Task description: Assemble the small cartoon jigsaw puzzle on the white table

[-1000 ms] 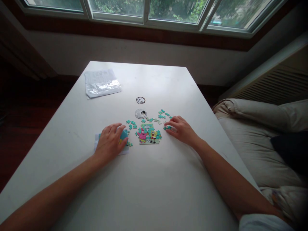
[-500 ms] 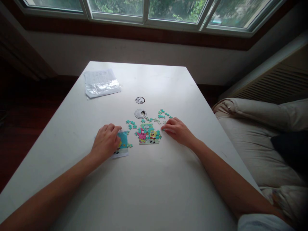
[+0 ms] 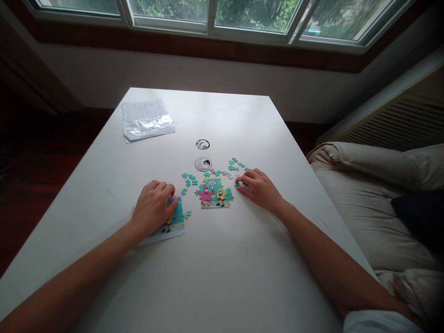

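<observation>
White bench (image 3: 208, 273) under a sliding window (image 3: 253, 16); pale sofa (image 3: 354, 203) at right. Clear plastic bag (image 3: 149, 121) lies at the far left of the bench, two round inserts near mid-bench.

Versus 0.5 s earlier: picture card (image 3: 175, 222) shifted toward the wearer under the left hand (image 3: 152, 204); right hand (image 3: 257, 187) slightly farther from the puzzle.

Partly assembled puzzle (image 3: 214, 194) lies flat between the hands, touching neither; loose pieces (image 3: 233, 168) border it. Right fingers grasp a teal piece (image 3: 237, 183) just right of it. Left fingers bent over the card; cannot tell whether they grip.
</observation>
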Motion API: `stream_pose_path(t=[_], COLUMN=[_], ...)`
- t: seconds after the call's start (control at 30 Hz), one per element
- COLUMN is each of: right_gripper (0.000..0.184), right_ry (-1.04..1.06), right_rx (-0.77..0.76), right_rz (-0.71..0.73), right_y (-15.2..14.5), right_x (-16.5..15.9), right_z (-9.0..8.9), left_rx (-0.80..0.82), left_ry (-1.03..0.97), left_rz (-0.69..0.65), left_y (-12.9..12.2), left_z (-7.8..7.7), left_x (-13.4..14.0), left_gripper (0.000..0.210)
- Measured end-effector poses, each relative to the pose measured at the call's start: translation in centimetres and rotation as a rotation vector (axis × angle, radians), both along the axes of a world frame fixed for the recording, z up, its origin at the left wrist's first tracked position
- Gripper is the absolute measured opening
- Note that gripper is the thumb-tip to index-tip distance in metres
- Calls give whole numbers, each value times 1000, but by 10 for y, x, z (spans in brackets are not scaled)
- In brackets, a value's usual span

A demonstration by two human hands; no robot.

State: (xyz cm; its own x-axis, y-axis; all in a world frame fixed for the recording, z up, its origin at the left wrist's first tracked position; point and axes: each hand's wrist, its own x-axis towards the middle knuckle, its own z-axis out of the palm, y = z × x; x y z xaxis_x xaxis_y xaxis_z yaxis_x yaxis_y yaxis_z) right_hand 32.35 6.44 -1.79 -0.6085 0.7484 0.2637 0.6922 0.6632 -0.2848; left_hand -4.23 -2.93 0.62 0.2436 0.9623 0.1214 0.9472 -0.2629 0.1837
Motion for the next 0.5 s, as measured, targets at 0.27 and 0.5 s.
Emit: stream_pose_path(t=[0.27,0.5], right_gripper=[28,20], right_ry=[31,175], right_rx=[3,75], right_rz=[37,-207], right_y=[0,6], right_x=[-2,5], right_z=[-1,-1], left_rx=[34,46], left_ry=[-75,-99], left_rz=[-50,-114], left_y=[5,5], left_z=[-9,-14], left_x=[3,3], left_gripper=[27,22])
